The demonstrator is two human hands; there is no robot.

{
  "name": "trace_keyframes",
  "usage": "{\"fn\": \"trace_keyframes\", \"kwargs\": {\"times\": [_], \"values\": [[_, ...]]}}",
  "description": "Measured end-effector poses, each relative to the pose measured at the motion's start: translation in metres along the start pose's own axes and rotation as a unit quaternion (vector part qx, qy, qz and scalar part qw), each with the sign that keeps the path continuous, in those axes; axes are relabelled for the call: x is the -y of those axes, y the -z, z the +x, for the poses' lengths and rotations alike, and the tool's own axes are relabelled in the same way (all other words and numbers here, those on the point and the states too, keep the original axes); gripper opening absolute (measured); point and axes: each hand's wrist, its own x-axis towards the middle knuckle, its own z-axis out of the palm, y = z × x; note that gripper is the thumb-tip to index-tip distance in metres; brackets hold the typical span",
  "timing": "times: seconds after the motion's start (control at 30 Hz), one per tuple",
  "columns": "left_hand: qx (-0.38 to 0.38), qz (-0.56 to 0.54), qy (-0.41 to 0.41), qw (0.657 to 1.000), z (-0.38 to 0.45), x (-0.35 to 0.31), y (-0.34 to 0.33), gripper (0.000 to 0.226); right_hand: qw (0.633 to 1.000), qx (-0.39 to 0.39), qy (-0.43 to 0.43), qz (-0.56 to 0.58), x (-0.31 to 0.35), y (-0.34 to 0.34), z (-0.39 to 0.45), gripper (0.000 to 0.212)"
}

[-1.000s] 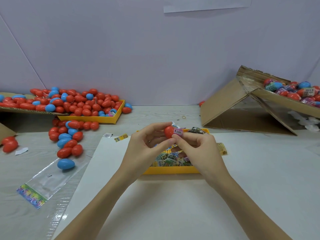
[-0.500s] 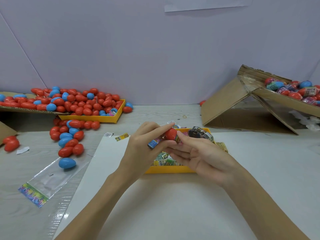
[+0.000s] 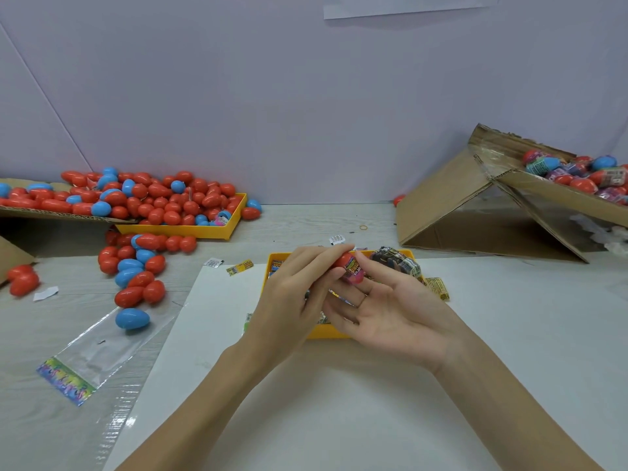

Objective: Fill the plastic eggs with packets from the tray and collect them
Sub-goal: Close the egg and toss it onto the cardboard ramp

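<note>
One red egg (image 3: 344,260) pinched in left hand (image 3: 292,297), right hand (image 3: 390,311) open-palmed beneath, two yellow trays (image 3: 190,230).

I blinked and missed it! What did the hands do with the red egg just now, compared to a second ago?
The right hand let go: a second ago its fingers pinched the red egg with the left, and now it lies open, palm up, just under it. The left hand alone holds the egg, with a pink packet showing at its end. The yellow tray, the loose eggs and the cardboard box stayed put.
</note>
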Motion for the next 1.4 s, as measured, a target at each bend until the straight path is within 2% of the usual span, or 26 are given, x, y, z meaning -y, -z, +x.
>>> {"fn": "trace_keyframes", "kwargs": {"times": [0.13,0.27,0.4,0.53,0.63,0.73,0.8,0.87,0.93,0.97,1.17,1.27,1.33,1.4], "values": [[-0.004,0.0,-0.02,1.0,0.0,0.001,0.0,0.034,1.0,-0.004,0.009,0.008,-0.001,0.0,0.002,0.039],[0.007,-0.001,-0.025,1.0,0.002,0.002,0.004,0.034,1.0,0.006,0.011,-0.018,-0.001,0.001,0.003,0.028],[-0.005,-0.028,0.022,0.999,0.005,-0.004,0.006,0.036,0.998,0.012,0.033,-0.058,-0.002,0.001,0.003,0.033],[-0.022,-0.052,0.061,0.997,0.007,-0.004,0.011,0.036,0.992,-0.008,0.089,-0.086,-0.004,0.002,0.005,0.03],[-0.001,-0.058,0.071,0.996,0.007,-0.002,0.014,0.037,0.98,-0.039,0.133,-0.144,-0.004,0.003,0.007,0.024],[0.015,-0.057,0.099,0.993,0.007,-0.002,0.014,0.042,0.978,-0.059,0.121,-0.157,0.0,0.005,0.008,0.023],[0.003,-0.066,0.142,0.988,0.008,-0.001,0.016,0.045,0.982,-0.046,0.121,-0.135,0.014,0.004,0.004,0.029],[-0.032,-0.08,0.183,0.979,0.01,0.0,0.02,0.041,0.981,0.017,0.192,-0.036,0.042,0.005,-0.007,0.04],[-0.051,-0.056,0.195,0.978,0.013,0.003,0.024,0.033,0.951,0.106,0.279,0.078,0.07,0.01,-0.021,0.054],[-0.052,-0.045,0.2,0.977,0.013,0.004,0.025,0.031,0.939,0.125,0.303,0.103,0.077,0.013,-0.026,0.058],[-0.025,0.001,0.203,0.979,0.013,0.016,0.024,0.03,0.942,0.052,0.305,0.133,0.057,0.029,-0.016,0.033],[-0.014,0.087,0.218,0.972,0.007,0.045,0.032,0.02,0.95,0.035,0.277,0.138,0.047,0.021,-0.009,0.027],[0.007,0.213,0.266,0.94,0.0,0.071,0.043,0.028,0.958,0.024,0.263,0.11,0.04,0.019,-0.004,0.025],[0.054,0.324,0.339,0.881,-0.009,0.095,0.06,0.045,0.966,0.019,0.247,0.077,0.033,0.018,0.001,0.024]]}}
